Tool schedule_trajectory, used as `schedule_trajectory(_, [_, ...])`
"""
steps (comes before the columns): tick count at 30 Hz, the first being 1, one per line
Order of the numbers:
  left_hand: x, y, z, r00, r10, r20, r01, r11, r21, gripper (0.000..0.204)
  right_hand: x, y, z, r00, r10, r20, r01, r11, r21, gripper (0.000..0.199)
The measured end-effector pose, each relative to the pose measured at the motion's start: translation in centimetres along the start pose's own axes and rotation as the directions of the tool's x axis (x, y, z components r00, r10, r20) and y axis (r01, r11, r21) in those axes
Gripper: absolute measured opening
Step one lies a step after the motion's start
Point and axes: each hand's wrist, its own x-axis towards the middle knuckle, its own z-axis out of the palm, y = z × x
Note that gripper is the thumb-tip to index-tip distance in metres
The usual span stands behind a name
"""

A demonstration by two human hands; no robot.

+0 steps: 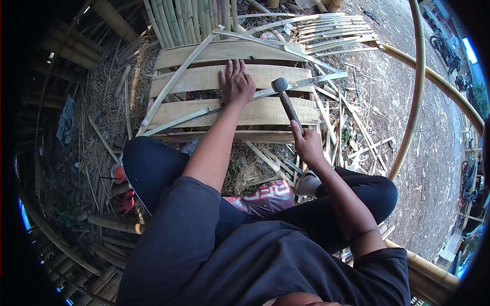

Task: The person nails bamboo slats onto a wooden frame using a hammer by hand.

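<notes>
My left hand (238, 83) lies on a slatted wooden platform (178, 80), its fingers stretched out over the middle boards. Its wrist crosses a long split bamboo strip (184, 119) that runs slantwise over the boards. A second bamboo strip (176, 84) slopes along the left side and meets another strip (260, 42) at the far edge, making a rough triangle. In my right hand (309, 147) is a hammer (289, 106), gripped by its handle. The hammer head hangs above the slanting strip, right of my left hand; whether it touches cannot be told.
Upright bamboo poles (184, 20) stand behind the platform. A panel of bamboo slats (332, 30) lies at the far right, near a curved bamboo pole (416, 92). Offcuts (352, 117) and straw litter the ground. A red cup (119, 173) is beside my left knee.
</notes>
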Motion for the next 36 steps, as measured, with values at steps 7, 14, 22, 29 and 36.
schedule_trajectory(7, [0.9, -0.4, -0.1, 1.000, -0.003, -0.023, 0.005, 0.997, 0.081, 0.058, -1.8, -0.6, -1.1, 0.900, -0.411, -0.145, 0.435, 0.840, 0.323, 0.053])
schedule_trajectory(14, [0.9, 0.2, -0.5, 0.999, 0.033, -0.003, -0.033, 0.996, 0.082, 0.058, 0.7, 0.2, -0.3, 1.000, 0.027, 0.013, -0.027, 0.999, 0.020, 0.074])
schedule_trajectory(22, [0.8, -0.2, -0.3, 1.000, 0.003, 0.003, -0.003, 1.000, 0.031, 0.057, -2.2, -2.4, -2.0, 0.943, -0.303, -0.135, 0.322, 0.935, 0.151, 0.061])
schedule_trajectory(29, [0.6, -0.7, -0.2, 1.000, -0.010, 0.003, 0.010, 0.999, 0.043, 0.057, -0.3, -3.4, -2.2, 0.996, -0.093, -0.004, 0.091, 0.982, -0.164, 0.074])
schedule_trajectory(36, [1.0, -0.8, -0.4, 1.000, -0.017, 0.006, 0.017, 1.000, 0.010, 0.058, -1.8, -3.2, -2.6, 0.954, -0.292, -0.070, 0.288, 0.956, -0.058, 0.065])
